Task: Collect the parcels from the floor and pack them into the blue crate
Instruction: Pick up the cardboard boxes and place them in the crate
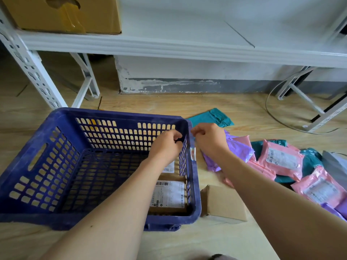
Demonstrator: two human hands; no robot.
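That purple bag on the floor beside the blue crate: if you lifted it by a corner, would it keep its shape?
Probably not: the purple bag looks like thin, wrinkled plastic film, so it would likely sag and fold. Its sheen suggests a slippery surface. It lies fairly flat rather than bulging, so it is probably light.

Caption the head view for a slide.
Left hand inside the blue crate, right hand just outside its wall; a labelled box packed, mailers and a cardboard box on the floor.
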